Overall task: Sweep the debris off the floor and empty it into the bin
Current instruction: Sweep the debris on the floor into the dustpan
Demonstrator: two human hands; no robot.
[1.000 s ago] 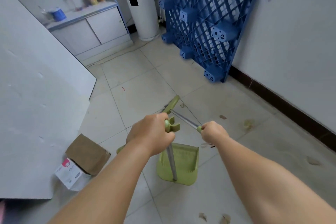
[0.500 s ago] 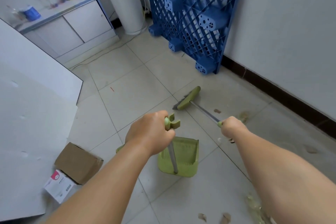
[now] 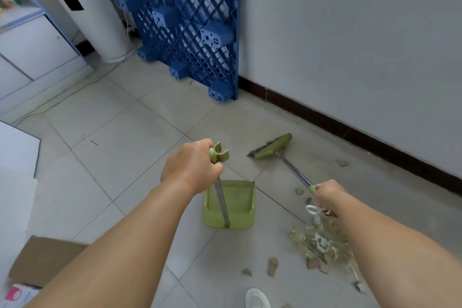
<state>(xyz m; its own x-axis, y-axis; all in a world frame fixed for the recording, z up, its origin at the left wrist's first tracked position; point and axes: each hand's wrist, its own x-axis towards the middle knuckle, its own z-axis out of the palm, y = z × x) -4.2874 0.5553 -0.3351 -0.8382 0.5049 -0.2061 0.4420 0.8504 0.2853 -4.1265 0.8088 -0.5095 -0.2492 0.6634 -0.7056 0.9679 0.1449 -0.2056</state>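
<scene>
Box [image 3: 47, 257]: cardboard, lower left of frame, on floor.
Left hand [image 3: 191, 166]: grip wrapped round top of dustpan handle, centre frame.
Dustpan [image 3: 228, 204]: green, on tile floor [image 3: 120, 147] below left hand.
Broom [image 3: 273, 146]: head on floor, right of centre, near skirting.
Right hand [image 3: 327, 195]: grip clenched on broom handle end.
Debris [image 3: 317, 245]: pile lower right, just right of dustpan, partly under right forearm.

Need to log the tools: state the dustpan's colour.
Light green dustpan, seen clearly in the head view.
</scene>
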